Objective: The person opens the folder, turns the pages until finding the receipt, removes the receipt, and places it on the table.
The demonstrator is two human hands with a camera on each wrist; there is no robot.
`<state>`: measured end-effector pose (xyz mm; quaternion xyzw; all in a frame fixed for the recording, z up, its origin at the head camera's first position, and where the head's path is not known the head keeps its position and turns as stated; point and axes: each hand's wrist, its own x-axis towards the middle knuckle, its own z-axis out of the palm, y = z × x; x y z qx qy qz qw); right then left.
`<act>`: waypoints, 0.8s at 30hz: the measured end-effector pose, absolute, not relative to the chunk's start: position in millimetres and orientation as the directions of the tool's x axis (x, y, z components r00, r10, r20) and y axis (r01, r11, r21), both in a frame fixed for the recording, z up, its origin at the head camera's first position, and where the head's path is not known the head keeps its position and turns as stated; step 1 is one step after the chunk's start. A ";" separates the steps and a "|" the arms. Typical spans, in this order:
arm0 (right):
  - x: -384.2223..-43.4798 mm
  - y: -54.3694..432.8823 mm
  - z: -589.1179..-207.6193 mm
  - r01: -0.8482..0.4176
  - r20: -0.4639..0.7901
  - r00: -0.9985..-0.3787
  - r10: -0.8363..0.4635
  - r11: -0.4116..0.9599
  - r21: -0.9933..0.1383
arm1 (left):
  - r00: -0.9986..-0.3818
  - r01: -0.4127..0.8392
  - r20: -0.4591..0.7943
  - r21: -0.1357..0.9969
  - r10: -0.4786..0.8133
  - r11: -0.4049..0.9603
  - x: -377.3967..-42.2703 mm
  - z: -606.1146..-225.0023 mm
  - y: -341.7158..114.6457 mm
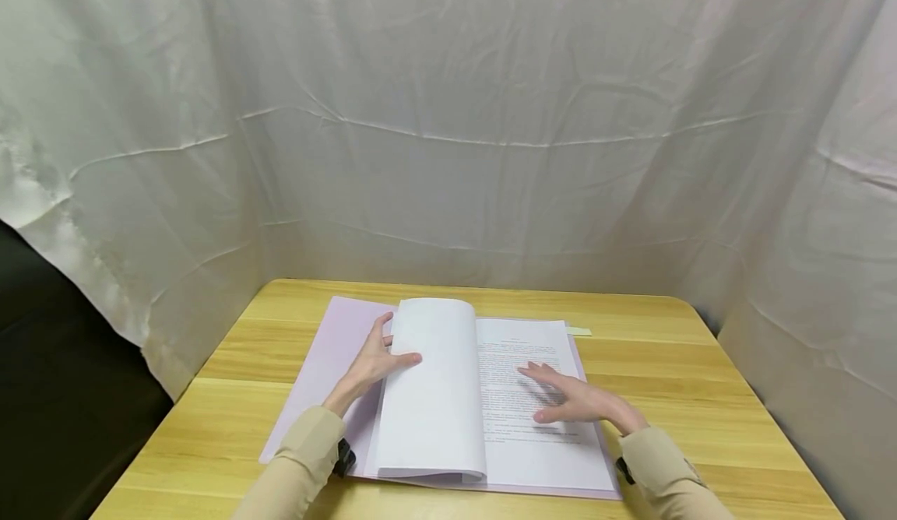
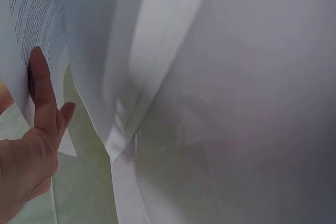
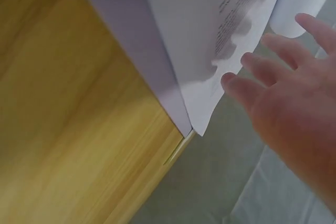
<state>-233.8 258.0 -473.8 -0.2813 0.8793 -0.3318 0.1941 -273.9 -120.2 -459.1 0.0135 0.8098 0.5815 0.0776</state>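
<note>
A lilac folder (image 1: 336, 349) lies spread on the table with a stack of printed paper inside. Several sheets (image 1: 437, 395) are folded over to the left in a curve, their blank backs facing up. My left hand (image 1: 371, 364) holds the left edge of these turned sheets, thumb on top and fingers behind; the left wrist view shows its fingers (image 2: 43, 90) against the printed side. Over the printed page (image 1: 515, 403) on the right, my right hand (image 1: 578, 399) is held with fingers spread and nothing gripped. In the right wrist view, finger shadows fall on that page (image 3: 210, 30).
The wooden table (image 1: 673, 395) carries the folder near its front edge. A pale green tab (image 1: 578, 332) sticks out at the folder's upper right. Grey-white curtains (image 1: 490, 138) hang behind and on both sides, with a black area (image 1: 63, 395) at lower left.
</note>
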 end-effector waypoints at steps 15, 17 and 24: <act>-227.3 265.3 -483.1 -0.410 -0.175 -0.760 -0.626 0.670 -0.618 | -0.989 0.054 -0.033 0.831 0.146 0.554 -275.8 -470.4 -133.0; -226.6 267.2 -483.9 -0.443 -0.150 -0.749 -0.645 0.658 -0.609 | -0.988 0.067 -0.025 0.815 0.150 0.576 -276.2 -471.6 -134.2; -219.6 270.8 -484.0 -0.467 -0.140 -0.731 -0.668 0.639 -0.611 | -0.986 0.084 -0.028 0.774 0.167 0.628 -273.2 -474.5 -140.1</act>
